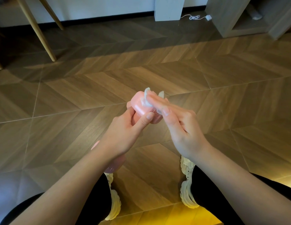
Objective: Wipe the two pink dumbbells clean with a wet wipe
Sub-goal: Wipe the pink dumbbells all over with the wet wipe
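Note:
A pink dumbbell [139, 103] is held up above the floor in front of me, its far head showing. My left hand [125, 133] grips it around the handle, thumb against the pink head. My right hand [182, 127] presses a white wet wipe [146, 99] against the side of that head with extended fingers. A second pink dumbbell [115, 164] lies on the floor below my left forearm, mostly hidden by the arm.
Wooden herringbone floor [206, 88] all around. My two feet in pale sneakers [188, 187] stand below the hands. Wooden chair legs [42, 34] rise at far left, a white pillar [169, 8] and a charger cable [196, 17] lie at the back, a grey cabinet [235, 18] at far right.

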